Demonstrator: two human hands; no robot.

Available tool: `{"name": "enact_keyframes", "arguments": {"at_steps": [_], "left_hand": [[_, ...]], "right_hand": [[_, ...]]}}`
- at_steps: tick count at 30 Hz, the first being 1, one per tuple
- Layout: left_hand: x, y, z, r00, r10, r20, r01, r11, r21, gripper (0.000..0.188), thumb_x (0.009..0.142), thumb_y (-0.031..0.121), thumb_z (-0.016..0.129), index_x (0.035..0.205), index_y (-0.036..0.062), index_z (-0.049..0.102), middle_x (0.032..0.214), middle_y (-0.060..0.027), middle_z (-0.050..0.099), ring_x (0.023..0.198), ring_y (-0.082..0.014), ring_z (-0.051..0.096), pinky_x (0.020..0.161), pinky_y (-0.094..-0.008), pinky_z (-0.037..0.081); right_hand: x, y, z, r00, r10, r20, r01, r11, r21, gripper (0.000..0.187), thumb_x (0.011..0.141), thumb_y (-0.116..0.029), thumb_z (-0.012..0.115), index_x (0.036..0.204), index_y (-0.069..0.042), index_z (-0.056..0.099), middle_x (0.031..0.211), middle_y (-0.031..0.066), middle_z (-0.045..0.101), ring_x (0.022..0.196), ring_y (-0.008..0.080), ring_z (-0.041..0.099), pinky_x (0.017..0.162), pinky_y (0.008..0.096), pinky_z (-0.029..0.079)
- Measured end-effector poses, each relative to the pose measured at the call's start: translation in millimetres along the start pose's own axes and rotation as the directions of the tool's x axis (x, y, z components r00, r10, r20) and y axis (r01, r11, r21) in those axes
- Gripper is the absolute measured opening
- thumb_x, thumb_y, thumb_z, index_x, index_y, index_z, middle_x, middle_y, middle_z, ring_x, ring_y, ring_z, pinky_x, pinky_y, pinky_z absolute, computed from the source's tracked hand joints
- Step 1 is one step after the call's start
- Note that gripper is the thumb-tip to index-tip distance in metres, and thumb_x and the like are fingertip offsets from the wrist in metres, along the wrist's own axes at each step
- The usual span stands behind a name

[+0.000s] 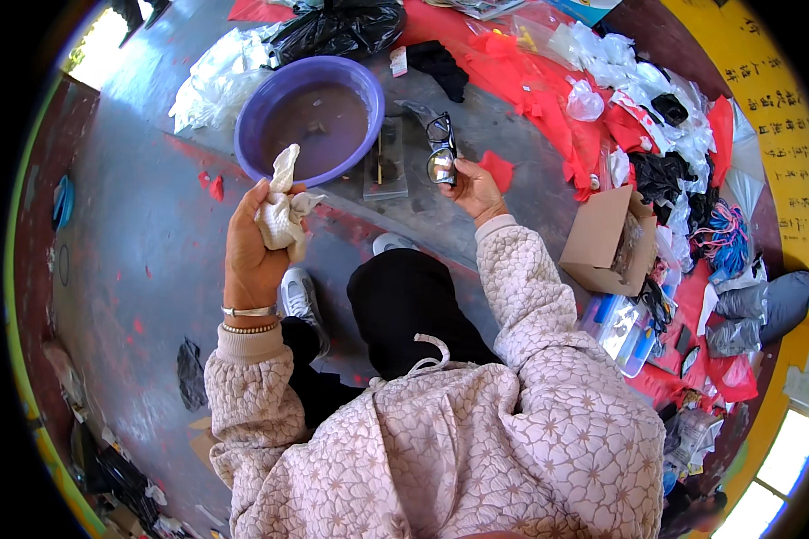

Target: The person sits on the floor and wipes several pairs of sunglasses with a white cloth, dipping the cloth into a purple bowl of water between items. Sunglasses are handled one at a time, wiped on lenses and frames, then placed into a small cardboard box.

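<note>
A crumpled cream cloth (281, 220) is bunched in my left hand (250, 247), its fingers wrapped round it. Just beyond that hand stands a purple basin (246, 135) with murky water in it. Black-framed glasses (440, 148) are pinched in my right hand (474, 190), one lens near the fingers and the other farther away. Between the two hands, a clear plastic bag (386, 189) with a thin wooden stick on it lies on the floor beside the basin.
Behind the basin lie a black plastic bag (342, 27) and a white plastic bag (217, 79). An open cardboard box (595, 235) stands to the right, near a clear plastic container (616, 332). Red sheeting (512, 85) with heaped bags covers the floor at far right.
</note>
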State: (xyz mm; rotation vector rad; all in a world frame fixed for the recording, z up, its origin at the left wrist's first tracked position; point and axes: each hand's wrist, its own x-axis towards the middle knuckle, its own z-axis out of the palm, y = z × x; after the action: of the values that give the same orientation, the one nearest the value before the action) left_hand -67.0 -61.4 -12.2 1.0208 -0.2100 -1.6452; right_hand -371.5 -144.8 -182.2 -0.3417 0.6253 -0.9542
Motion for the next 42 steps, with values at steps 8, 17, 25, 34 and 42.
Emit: {"name": "enact_keyframes", "arguments": {"at_steps": [8, 17, 25, 34, 42], "left_hand": [[11, -11, -3, 0.994, 0.106, 0.01, -0.106, 0.971, 0.213, 0.024, 0.085, 0.024, 0.052, 0.096, 0.0033, 0.052, 0.084, -0.0117, 0.059, 0.067, -0.0192, 0.058, 0.055, -0.0298, 0.047], [-2, -14, 24, 0.979, 0.202, 0.039, -0.205, 0.943, 0.262, 0.032, 0.092, 0.022, 0.044, 0.12, 0.0079, 0.038, 0.091, -0.0085, 0.055, 0.073, -0.0159, 0.056, 0.06, -0.0292, 0.049], [8, -10, 2, 0.841, 0.536, -0.072, -0.525, 0.841, 0.131, 0.031, 0.094, 0.023, 0.036, 0.111, -0.0005, 0.048, 0.09, -0.0075, 0.056, 0.074, -0.0147, 0.055, 0.065, -0.0279, 0.047], [-28, 32, -16, 0.896, 0.437, 0.077, -0.436, 0.9, -0.027, 0.025, 0.09, 0.019, 0.042, 0.108, 0.0034, 0.051, 0.087, -0.0076, 0.056, 0.068, -0.0142, 0.056, 0.052, -0.0264, 0.046], [-41, 39, -40, 0.958, 0.206, 0.197, -0.195, 0.978, -0.078, 0.026, 0.089, 0.032, 0.049, 0.09, 0.0066, 0.056, 0.084, -0.0048, 0.058, 0.071, -0.0127, 0.056, 0.056, -0.0265, 0.049]], "right_hand": [[-17, -9, 55, 0.943, -0.06, 0.328, 0.033, 0.996, 0.087, 0.029, 0.075, -0.024, 0.057, 0.091, -0.001, 0.052, 0.084, 0.0126, 0.053, 0.067, 0.0187, 0.049, 0.05, 0.0259, 0.037], [-30, -18, 181, 0.958, 0.007, 0.288, 0.167, 0.801, -0.575, 0.017, 0.08, -0.021, 0.055, 0.085, -0.004, 0.055, 0.071, 0.0015, 0.053, 0.057, 0.0079, 0.049, 0.045, 0.0204, 0.037], [-35, 36, 264, 0.964, 0.098, 0.247, 0.205, 0.317, -0.926, 0.02, 0.086, -0.022, 0.049, 0.084, -0.003, 0.056, 0.062, -0.0004, 0.049, 0.049, 0.0076, 0.046, 0.042, 0.0221, 0.037], [-39, 8, 251, 0.911, 0.201, 0.361, -0.211, 0.977, -0.011, 0.022, 0.087, -0.025, 0.046, 0.077, -0.005, 0.045, 0.07, 0.0075, 0.044, 0.05, 0.0133, 0.038, 0.044, 0.0233, 0.034], [-52, 49, 257, 0.735, 0.433, 0.522, -0.386, 0.9, -0.204, 0.024, 0.088, -0.028, 0.045, 0.077, -0.006, 0.045, 0.073, 0.0049, 0.046, 0.051, 0.0103, 0.04, 0.043, 0.0233, 0.036]]}}
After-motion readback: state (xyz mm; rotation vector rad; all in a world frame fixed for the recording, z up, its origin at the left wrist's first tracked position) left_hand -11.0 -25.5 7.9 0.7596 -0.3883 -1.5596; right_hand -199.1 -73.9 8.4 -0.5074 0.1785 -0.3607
